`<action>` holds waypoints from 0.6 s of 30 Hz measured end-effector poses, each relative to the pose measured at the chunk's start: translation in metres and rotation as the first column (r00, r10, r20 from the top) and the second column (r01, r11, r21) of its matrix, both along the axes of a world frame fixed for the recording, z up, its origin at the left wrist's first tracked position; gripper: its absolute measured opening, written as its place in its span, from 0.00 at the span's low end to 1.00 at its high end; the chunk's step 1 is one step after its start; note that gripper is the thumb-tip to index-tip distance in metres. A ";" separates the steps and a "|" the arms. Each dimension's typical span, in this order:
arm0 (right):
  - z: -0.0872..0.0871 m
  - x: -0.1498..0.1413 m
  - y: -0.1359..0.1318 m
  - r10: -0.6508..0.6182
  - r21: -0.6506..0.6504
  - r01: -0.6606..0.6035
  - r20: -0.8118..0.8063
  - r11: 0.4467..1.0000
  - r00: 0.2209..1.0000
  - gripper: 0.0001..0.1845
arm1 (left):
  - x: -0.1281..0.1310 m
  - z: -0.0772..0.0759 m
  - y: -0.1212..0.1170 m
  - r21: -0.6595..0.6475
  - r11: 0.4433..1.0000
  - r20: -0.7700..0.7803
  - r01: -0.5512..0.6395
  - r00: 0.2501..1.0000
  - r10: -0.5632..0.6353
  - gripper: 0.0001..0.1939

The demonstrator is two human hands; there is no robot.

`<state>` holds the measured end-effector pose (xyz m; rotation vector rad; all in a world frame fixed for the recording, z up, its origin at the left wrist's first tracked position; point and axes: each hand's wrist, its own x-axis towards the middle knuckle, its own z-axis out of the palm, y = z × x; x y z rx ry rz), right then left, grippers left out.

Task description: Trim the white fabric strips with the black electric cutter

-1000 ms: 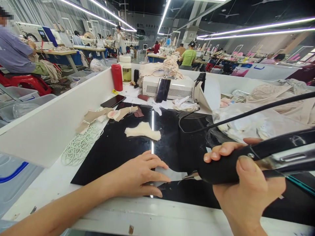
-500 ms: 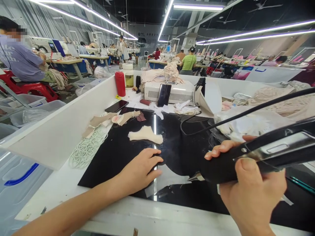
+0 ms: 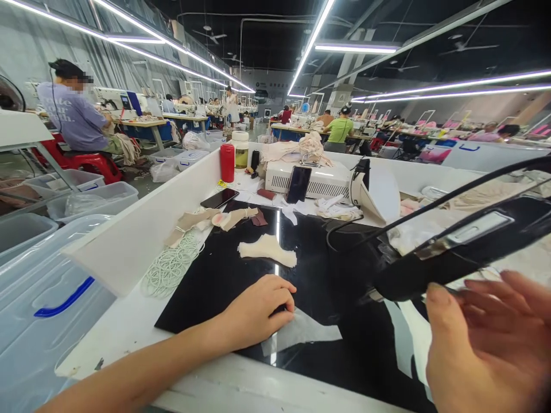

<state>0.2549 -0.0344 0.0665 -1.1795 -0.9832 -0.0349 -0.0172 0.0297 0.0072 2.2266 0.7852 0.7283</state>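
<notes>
A thin, translucent white sheet piece (image 3: 307, 334) lies near the front edge of a glossy black board (image 3: 206, 304). My left hand (image 3: 269, 310) rests over its left end, fingers curled in with thumb and forefinger together at the sheet's edge. My right hand (image 3: 486, 344) is open, fingers spread, just below a black hand-held tool (image 3: 434, 261) with a metal strip and a narrow tip. The tool hangs tilted above the board's right side, a black cable beside it. Farther back on the board lies a cream, thick shaped piece (image 3: 267, 250).
Pale green cord (image 3: 174, 265) and beige scraps (image 3: 193, 219) lie at the left. A phone (image 3: 298, 184) leans on a white machine (image 3: 316, 176) at the back, near a red bottle (image 3: 227, 163). White panels edge the table; plastic bins stand left. Several people sit at sewing machines beyond.
My right hand has let go of the black tool and opened below it. The tool has risen off the sheet. My left fingers have curled in. The camera view has shifted.
</notes>
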 end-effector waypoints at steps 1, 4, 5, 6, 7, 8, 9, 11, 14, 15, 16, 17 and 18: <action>-0.006 -0.002 0.000 -0.024 -0.024 0.027 0.092 0.999 0.995 0.24 | 0.000 0.000 0.000 -0.020 1.000 0.018 0.002 1.000 -0.002 0.05; -0.027 -0.010 -0.001 0.267 -0.229 -0.179 0.448 0.957 0.854 0.12 | 0.002 0.001 0.000 -0.096 0.995 0.066 -0.006 0.998 0.012 0.04; -0.034 -0.013 0.000 0.394 -0.316 -0.259 0.511 0.913 0.764 0.12 | 0.002 0.002 0.001 -0.115 0.993 0.074 -0.012 0.997 0.021 0.03; -0.041 -0.017 0.001 0.499 -0.402 -0.316 0.524 0.859 0.690 0.13 | 0.003 0.002 0.001 -0.129 0.991 0.078 -0.022 0.996 0.033 0.03; -0.046 -0.020 0.002 0.584 -0.481 -0.356 0.502 0.801 0.638 0.15 | 0.003 0.003 0.001 -0.138 0.990 0.080 -0.035 0.996 0.046 0.02; -0.051 -0.023 0.003 0.624 -0.529 -0.371 0.453 0.763 0.637 0.15 | 0.003 0.004 0.001 -0.145 0.988 0.081 -0.050 0.995 0.062 0.02; -0.054 -0.025 0.004 0.636 -0.570 -0.370 0.385 0.733 0.669 0.16 | 0.003 0.006 0.001 -0.154 0.986 0.081 -0.066 0.994 0.079 0.02; -0.057 -0.029 0.007 0.648 -0.623 -0.390 0.257 0.678 0.717 0.17 | 0.001 0.010 0.001 -0.175 0.980 0.078 -0.091 0.991 0.106 0.03; -0.053 -0.033 0.008 0.681 -0.655 -0.446 0.145 0.610 0.718 0.20 | -0.001 0.015 0.001 -0.213 0.971 0.078 -0.105 0.989 0.124 0.05; -0.051 -0.035 0.007 0.679 -0.656 -0.454 0.124 0.603 0.724 0.20 | -0.001 0.016 0.001 -0.227 0.968 0.083 -0.108 0.988 0.129 0.05; -0.049 -0.037 0.005 0.670 -0.655 -0.459 0.100 0.601 0.735 0.21 | -0.002 0.016 0.001 -0.242 0.964 0.092 -0.110 0.987 0.135 0.04; -0.047 -0.038 0.003 0.661 -0.655 -0.463 0.075 0.598 0.747 0.22 | -0.002 0.016 0.002 -0.255 0.960 0.101 -0.113 0.985 0.142 0.03; -0.046 -0.039 0.001 0.661 -0.659 -0.471 0.054 0.587 0.749 0.22 | -0.001 0.016 0.002 -0.266 0.957 0.110 -0.114 0.983 0.148 0.02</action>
